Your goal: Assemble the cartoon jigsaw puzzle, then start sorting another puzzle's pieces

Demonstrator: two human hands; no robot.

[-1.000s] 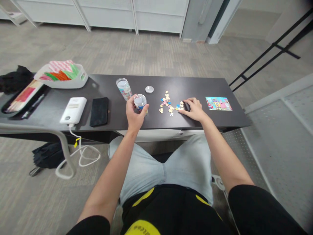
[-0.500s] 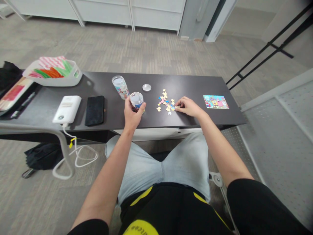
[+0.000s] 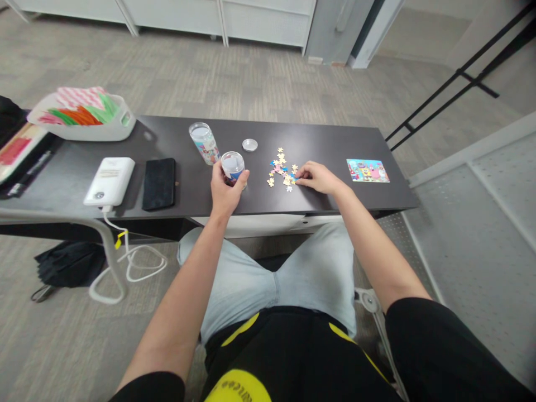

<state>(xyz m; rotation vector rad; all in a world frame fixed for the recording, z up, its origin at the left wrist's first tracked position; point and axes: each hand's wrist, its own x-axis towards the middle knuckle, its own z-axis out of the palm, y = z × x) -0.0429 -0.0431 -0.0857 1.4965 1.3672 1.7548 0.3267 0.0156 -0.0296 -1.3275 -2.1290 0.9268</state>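
Observation:
My left hand (image 3: 226, 191) is wrapped round a clear-topped can (image 3: 233, 164) with a blue printed side, standing on the dark table. Just behind it a second printed can (image 3: 206, 146) leans or looks tilted in the wide view. A round silver lid (image 3: 250, 145) lies flat to the right of the cans. Loose jigsaw pieces (image 3: 280, 168) are heaped at mid-table. At the right edge of that heap is my right hand (image 3: 316, 177), its fingers pinched on a puzzle piece (image 3: 295, 178), mostly hidden by the fingertips. Further right lies a colourful picture card (image 3: 368, 171).
On the left of the table (image 3: 259, 204) are a black phone (image 3: 159, 184), a white power bank (image 3: 109, 181) with a cable, and a white basket (image 3: 121, 129) of colourful items. A black umbrella (image 3: 71, 265) lies on the floor. A perforated panel (image 3: 481, 212) stands at the right.
The whole view has shifted slightly. My right hand remains at the right edge of the puzzle heap with small finger movement. My left hand still holds the can.

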